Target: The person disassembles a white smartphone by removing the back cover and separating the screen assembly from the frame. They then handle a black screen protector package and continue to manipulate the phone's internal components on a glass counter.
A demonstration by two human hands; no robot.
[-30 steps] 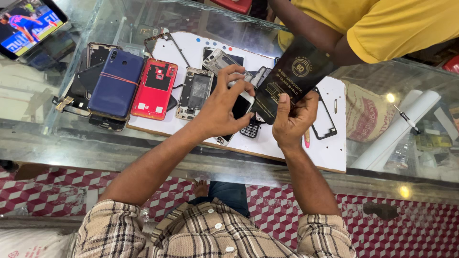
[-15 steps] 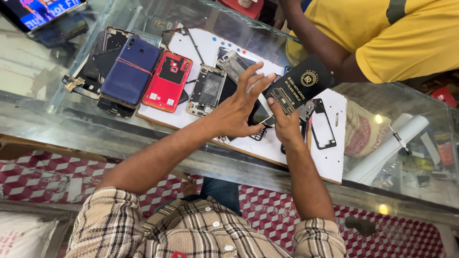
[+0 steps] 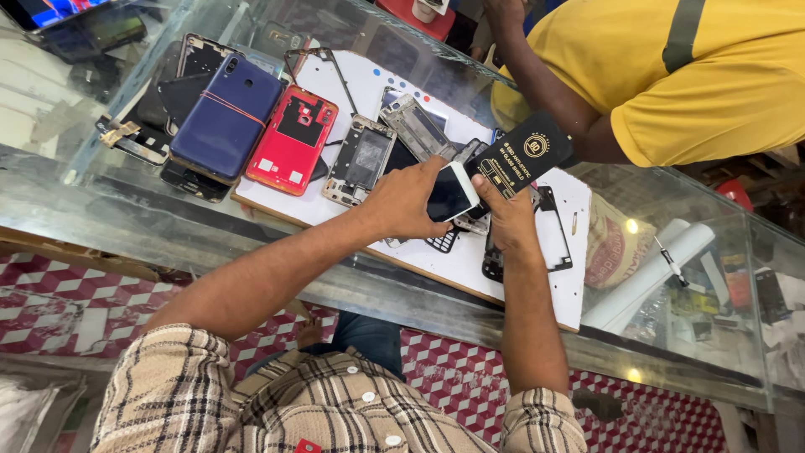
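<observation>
My left hand (image 3: 402,201) grips a small phone with a white rim and dark screen (image 3: 449,193) above the white work mat (image 3: 470,260). My right hand (image 3: 503,214) holds a flat black packet with a gold round emblem (image 3: 521,156), tilted up beside the phone. Both hands hover over loose phone parts lying on the mat.
A blue phone back (image 3: 226,117), a red phone back (image 3: 291,140), a bare metal phone frame (image 3: 360,161) and dark frames lie on the mat and glass counter (image 3: 126,210). A person in a yellow shirt (image 3: 704,75) leans in across the counter. White rolled paper (image 3: 650,273) sits under the glass.
My left hand, open-fingered over the mat before, has closed around the small phone. The black packet has stayed in my right hand. The view has shifted, so everything sits lower right.
</observation>
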